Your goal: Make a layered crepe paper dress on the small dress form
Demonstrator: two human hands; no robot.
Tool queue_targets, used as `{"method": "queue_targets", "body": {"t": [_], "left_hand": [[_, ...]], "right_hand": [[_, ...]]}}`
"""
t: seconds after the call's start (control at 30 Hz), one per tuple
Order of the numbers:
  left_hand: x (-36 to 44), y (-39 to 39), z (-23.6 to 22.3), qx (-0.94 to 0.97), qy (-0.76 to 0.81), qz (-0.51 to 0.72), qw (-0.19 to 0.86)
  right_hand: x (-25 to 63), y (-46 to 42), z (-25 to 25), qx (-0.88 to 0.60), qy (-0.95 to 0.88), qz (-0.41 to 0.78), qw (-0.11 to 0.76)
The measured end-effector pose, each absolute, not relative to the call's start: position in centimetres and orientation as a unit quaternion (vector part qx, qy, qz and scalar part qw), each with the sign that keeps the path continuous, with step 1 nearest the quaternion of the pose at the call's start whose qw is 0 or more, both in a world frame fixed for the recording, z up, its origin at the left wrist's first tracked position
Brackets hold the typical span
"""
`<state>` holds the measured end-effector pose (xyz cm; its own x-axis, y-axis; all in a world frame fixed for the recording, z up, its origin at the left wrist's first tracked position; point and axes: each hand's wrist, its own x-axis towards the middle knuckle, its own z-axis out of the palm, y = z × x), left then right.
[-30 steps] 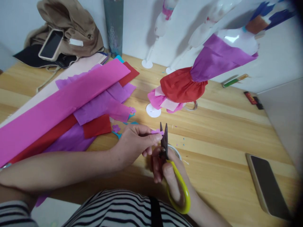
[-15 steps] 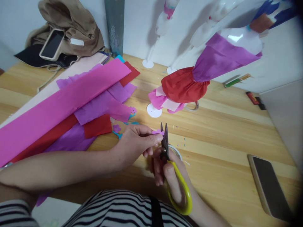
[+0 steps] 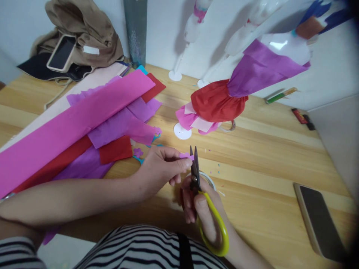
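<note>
Between thumb and fingers, my left hand (image 3: 159,166) pinches a small purple paper piece (image 3: 185,155) with a scalloped edge. My right hand (image 3: 206,209) is wrapped round the yellow handles of a pair of scissors (image 3: 215,228). Their dark blades point away from me, slightly parted, and the paper's right end is at the left blade. Part of a roll of tape (image 3: 211,180) shows behind the right hand. Left of my left hand lies a small purple paper flower (image 3: 138,152), with another flower (image 3: 157,130) farther back.
A white mannequin in a purple and red paper dress (image 3: 220,99) leans over the table's middle. Pink, red and purple paper strips (image 3: 84,112) pile up at left. A phone (image 3: 319,220) lies at right, a pencil (image 3: 281,95) and tiny scraps farther back.
The scissor blades have parted slightly less or shifted a touch, and the handles have moved a little to the right. My left hand has barely moved, still pinching the purple paper piece.
</note>
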<state>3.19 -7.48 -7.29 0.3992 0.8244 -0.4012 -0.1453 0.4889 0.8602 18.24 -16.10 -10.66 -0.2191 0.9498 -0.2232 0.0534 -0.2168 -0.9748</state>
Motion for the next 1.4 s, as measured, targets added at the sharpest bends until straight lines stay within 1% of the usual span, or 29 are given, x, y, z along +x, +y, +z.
{"method": "queue_targets", "body": {"t": [0.53,0.73,1.4], "left_hand": [[3.0,-7.3,-6.7,0.386,0.453,0.333,0.731],[3.0,-7.2,-6.7,0.393,0.446,0.347,0.726],[2.6,-6.4,-6.4,0.408,0.427,0.321,0.740]], "right_hand": [[18.1,-15.9,-10.3,-0.498,-0.495,0.599,0.385],[18.3,-16.0,-10.4,-0.502,-0.487,0.612,0.369],[18.3,-16.2,-10.1,-0.505,-0.480,0.618,0.364]]}}
